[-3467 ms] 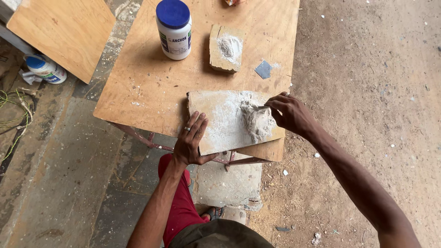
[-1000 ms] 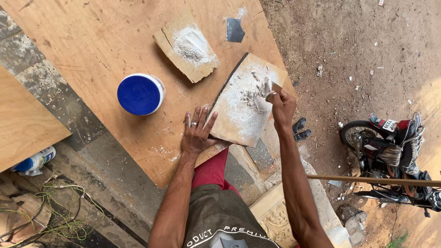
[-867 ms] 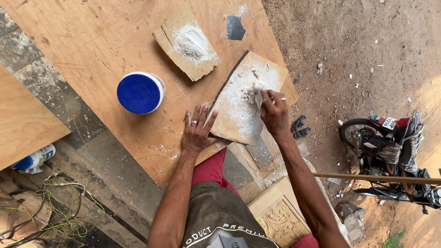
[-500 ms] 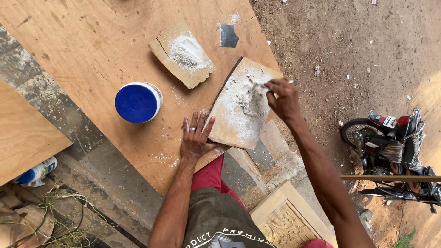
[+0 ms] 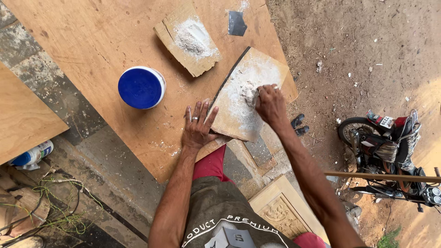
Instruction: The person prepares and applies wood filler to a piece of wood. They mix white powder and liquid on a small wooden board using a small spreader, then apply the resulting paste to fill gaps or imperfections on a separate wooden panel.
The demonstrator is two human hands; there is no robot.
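Note:
A flat wooden block (image 5: 239,108), smeared with pale grey putty, lies at the near edge of a plywood table (image 5: 92,50). My left hand (image 5: 197,126) presses flat with spread fingers on the table and the block's left edge. Over the block's middle, my right hand (image 5: 271,103) is closed and pushes a lump of putty (image 5: 248,90) across the surface; whether it holds a tool is hidden by the fingers.
A white tub with a blue lid (image 5: 140,87) stands left of the block. Behind it are a wood scrap heaped with white powder (image 5: 189,39) and a small grey scraper blade (image 5: 237,23). A carved wooden panel (image 5: 285,213), sandals (image 5: 298,125) and a motorcycle (image 5: 390,156) are on the ground.
My right hand has slid back down and towards the block's middle, dragging putty. The camera view has shifted slightly; the left hand stays pressed in place.

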